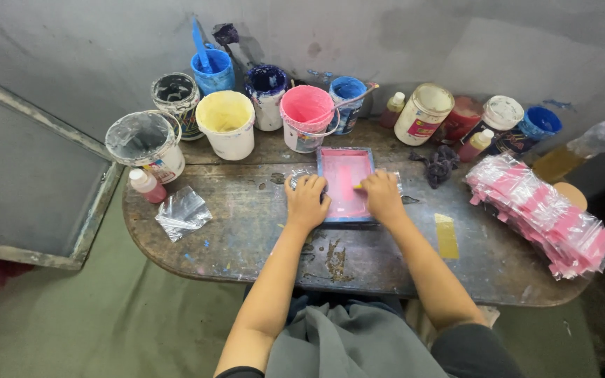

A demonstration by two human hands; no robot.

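A small blue-framed printing screen [345, 155] coated with pink ink lies on a worn oval wooden table [246, 231]. My left hand [306, 199] presses down on the frame's left edge, fingers curled over it. On the right side of the screen my right hand [382, 195] grips a small yellowish squeegee [358, 186] whose tip shows against the pink mesh. A clear plastic bag seems to lie under the frame, its edges showing.
Several paint buckets line the back: yellow [225, 122], pink [307, 115], blue [213, 70], white [147, 143]. A stack of pink-printed plastic bags [540, 213] lies at right, a crumpled plastic piece [183, 212] at left, a large framed screen [29, 175] leans far left.
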